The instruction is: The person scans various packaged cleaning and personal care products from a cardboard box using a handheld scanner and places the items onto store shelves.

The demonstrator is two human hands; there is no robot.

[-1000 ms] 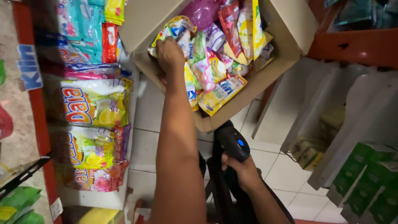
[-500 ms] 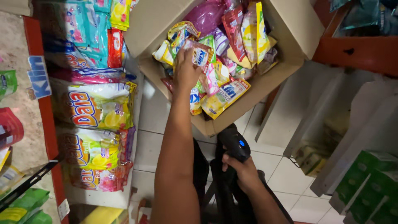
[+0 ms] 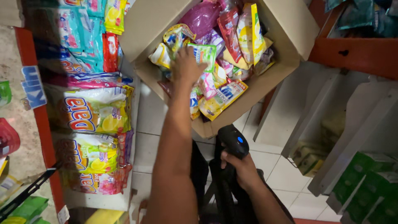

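Cardboard box sits full; left hand spreads open on sachets, gripping none; right hand clasps scanner.

Open cardboard box heaped with colourful sachets (jumbled, overlapping); black handheld scanner upright just below it.

Dim indoor light overall, colours saturated and warm. Brightest patch is the white floor tiles at centre, lit from above; no hard shadows there. Open cardboard box evenly lit, glossy sachets show small glare spots. Left shelf edge murky, upper left bags in shadow. Motion blur throughout, worst at right edge: green cartons smeared. Dark scanner loses detail.
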